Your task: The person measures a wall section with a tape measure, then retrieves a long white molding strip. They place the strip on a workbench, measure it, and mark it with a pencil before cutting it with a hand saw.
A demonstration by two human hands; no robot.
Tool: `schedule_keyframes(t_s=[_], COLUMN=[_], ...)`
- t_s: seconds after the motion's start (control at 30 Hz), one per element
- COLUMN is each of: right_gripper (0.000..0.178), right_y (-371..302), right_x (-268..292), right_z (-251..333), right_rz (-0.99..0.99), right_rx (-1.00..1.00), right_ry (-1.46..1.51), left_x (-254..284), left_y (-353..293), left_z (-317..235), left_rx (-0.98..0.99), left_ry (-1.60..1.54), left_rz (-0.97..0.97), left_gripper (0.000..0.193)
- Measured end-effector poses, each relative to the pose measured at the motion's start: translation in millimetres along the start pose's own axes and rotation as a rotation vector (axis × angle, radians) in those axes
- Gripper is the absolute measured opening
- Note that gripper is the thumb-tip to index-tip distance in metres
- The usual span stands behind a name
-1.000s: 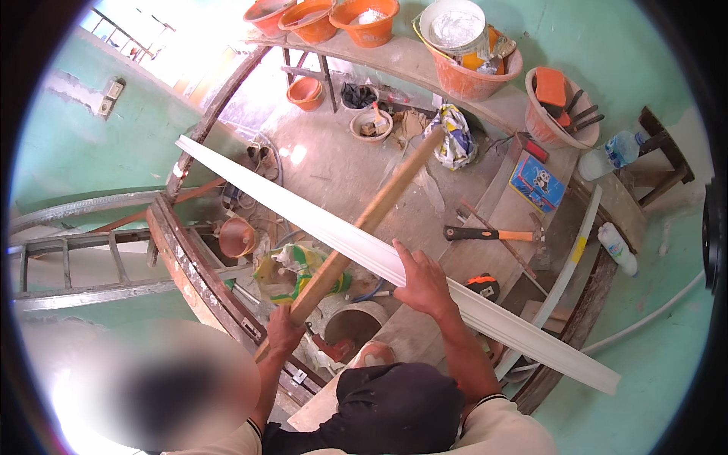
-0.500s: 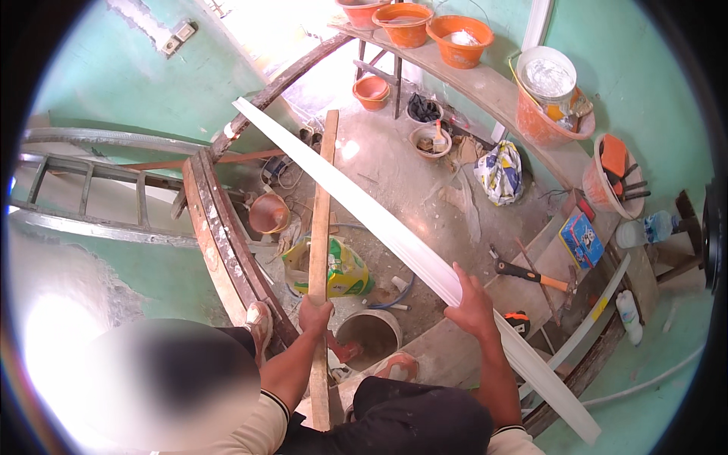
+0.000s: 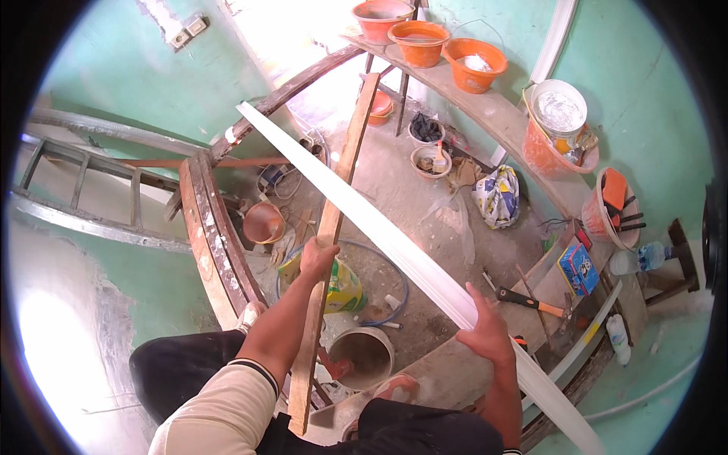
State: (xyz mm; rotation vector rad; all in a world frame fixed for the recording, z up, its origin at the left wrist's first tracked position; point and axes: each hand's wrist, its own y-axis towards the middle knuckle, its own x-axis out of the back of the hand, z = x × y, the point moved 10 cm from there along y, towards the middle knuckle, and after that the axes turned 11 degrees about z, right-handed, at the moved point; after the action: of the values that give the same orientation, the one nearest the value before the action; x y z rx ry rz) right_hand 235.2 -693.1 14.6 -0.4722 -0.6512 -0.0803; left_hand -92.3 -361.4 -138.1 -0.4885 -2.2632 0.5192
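My left hand (image 3: pixel 319 258) is wrapped round a long wooden batten (image 3: pixel 347 161), which slants from near my lap up and away. A long white moulding strip (image 3: pixel 379 231) runs from the far left down to the lower right, lying across in front of part of the batten. My right hand (image 3: pixel 487 327) grips the strip along its nearer half, thumb on one side and fingers on the other. The strip's far end is close to a dark wooden beam (image 3: pixel 292 87); whether they touch I cannot tell.
Orange buckets (image 3: pixel 419 43) stand on a curved plank (image 3: pixel 485 106) at the back. A hammer (image 3: pixel 531 300) and a blue box (image 3: pixel 578 269) lie at right. Below me are a bucket (image 3: pixel 364 356) and a yellow-green sack (image 3: pixel 345 288). A metal ladder (image 3: pixel 83 178) is at left.
My left hand has moved up and forward with the batten, whose far end now tilts farther right. The white strip and my right hand have shifted slightly in view.
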Motion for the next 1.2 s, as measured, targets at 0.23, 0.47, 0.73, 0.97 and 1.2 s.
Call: schedule_keyframes(t_s=[0.23, 0.47, 0.73, 0.97, 1.2], right_gripper=[0.094, 0.094, 0.094, 0.092, 0.094], right_y=[-0.6, -2.5, 12.8, 29.3, 53.4], right_x=[25.8, 38.2, 49.3, 66.8, 95.5], right_z=[22.2, 39.8, 60.0, 81.0, 115.0], right_rz=[-0.003, -0.001, -0.003, 0.016, -0.032], right_rx=[-0.022, -0.018, -0.042, -0.135, -0.006], right_ry=[0.030, 0.034, -0.007, 0.009, -0.131], left_x=[23.8, 46.2, 78.6, 90.0, 123.8], left_y=[38.7, 52.3, 79.4, 121.7, 160.4], left_z=[-53.0, -62.0, -95.7, -140.3, -176.9], left_rx=[-0.044, -0.076, -0.114, -0.104, -0.246], left_ry=[0.019, 0.037, 0.181, 0.218, 0.266], left_rz=[0.057, 0.071, 0.018, 0.093, 0.053], left_gripper=[0.061, 0.063, 0.064, 0.062, 0.050])
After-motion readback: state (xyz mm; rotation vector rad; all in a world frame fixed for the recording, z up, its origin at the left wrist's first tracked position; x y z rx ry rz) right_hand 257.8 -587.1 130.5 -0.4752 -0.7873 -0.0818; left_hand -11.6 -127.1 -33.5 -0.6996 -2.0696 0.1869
